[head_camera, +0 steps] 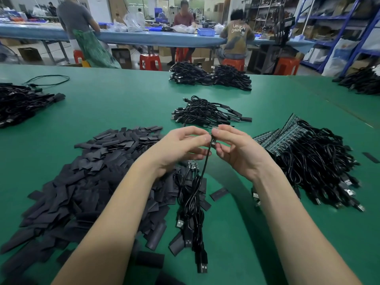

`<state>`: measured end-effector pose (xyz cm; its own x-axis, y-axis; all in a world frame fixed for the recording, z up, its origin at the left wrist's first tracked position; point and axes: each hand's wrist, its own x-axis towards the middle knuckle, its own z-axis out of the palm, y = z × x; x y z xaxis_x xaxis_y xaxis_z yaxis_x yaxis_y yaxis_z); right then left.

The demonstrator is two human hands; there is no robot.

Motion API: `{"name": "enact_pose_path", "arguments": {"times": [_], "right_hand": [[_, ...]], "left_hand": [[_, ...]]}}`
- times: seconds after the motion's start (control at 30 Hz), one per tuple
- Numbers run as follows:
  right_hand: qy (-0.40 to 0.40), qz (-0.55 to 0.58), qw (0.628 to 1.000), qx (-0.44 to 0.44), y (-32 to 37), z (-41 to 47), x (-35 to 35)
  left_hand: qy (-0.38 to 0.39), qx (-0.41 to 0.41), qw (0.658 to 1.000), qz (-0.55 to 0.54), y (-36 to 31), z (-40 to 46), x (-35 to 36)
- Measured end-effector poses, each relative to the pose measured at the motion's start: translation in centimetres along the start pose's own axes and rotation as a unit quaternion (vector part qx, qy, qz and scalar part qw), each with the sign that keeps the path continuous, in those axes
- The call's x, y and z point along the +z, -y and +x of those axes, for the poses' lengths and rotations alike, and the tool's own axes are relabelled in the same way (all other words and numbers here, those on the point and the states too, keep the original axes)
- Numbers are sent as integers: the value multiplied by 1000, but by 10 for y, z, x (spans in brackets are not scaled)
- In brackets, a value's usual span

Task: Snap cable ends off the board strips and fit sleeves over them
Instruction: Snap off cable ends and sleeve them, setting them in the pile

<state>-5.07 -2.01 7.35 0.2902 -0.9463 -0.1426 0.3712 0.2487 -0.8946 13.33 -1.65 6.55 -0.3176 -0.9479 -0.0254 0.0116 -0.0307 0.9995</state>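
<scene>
A loose bundle of black USB cables (192,212) lies at 6 o'clock on the green table (123,103), plugs toward the near edge. One cable (205,163) rises out of it to the hands at the centre. The left hand (176,149) pinches the cable's upper end between thumb and forefinger. The right hand (236,149) pinches the same end from the other side, fingers curled; a small board piece (214,127) shows above the fingertips. Which hand bears the load cannot be told. A short board strip (193,163) lies just below the left hand.

At 8 o'clock a wide heap of flat black sleeves (86,177) covers the table, touching the cable bundle. At 3 o'clock a stack of board strips (281,138) carries attached cables (320,167).

At 12 o'clock, just beyond the hands, lies a small pile of sleeved cables (207,114). Farther at 12 o'clock sits a larger cable pile (209,76); another sits at 10 o'clock (22,101). Beyond the table, people (236,36) work at a blue bench (144,38).
</scene>
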Motion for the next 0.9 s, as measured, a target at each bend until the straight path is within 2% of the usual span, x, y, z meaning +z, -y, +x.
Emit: {"name": "enact_pose_path", "arguments": {"times": [0.17,0.23,0.27,0.33,0.4,0.43,0.5,0.63,0.73,0.8,0.9], "right_hand": [[26,-100,994,-28,9,-6,-4],[37,-218,975,-28,14,-11,-9],[54,-320,946,-20,18,-13,-13],[122,-520,844,38,23,-18,-16],[168,-620,758,115,23,-20,-14],[173,-642,734,138,21,-20,-10],[165,-664,713,153,15,-18,-4],[141,-678,708,137,10,-14,-1],[122,-684,713,92,11,-14,-6],[102,-653,749,49,12,-13,-11],[57,-518,853,-14,11,-11,-18]], "left_hand": [[-24,8,999,-40,3,-2,5],[-46,2,997,-59,1,-3,4],[-61,-3,996,-69,0,-3,3],[-84,-15,992,-91,1,-1,2],[-94,-29,989,-109,1,0,3],[-93,-36,988,-114,1,0,3],[-80,-51,989,-110,2,-1,4],[-65,-57,992,-94,3,1,5],[-64,-53,993,-80,3,1,6],[-58,-52,994,-78,3,1,7],[-45,-53,993,-92,3,0,9]]}}
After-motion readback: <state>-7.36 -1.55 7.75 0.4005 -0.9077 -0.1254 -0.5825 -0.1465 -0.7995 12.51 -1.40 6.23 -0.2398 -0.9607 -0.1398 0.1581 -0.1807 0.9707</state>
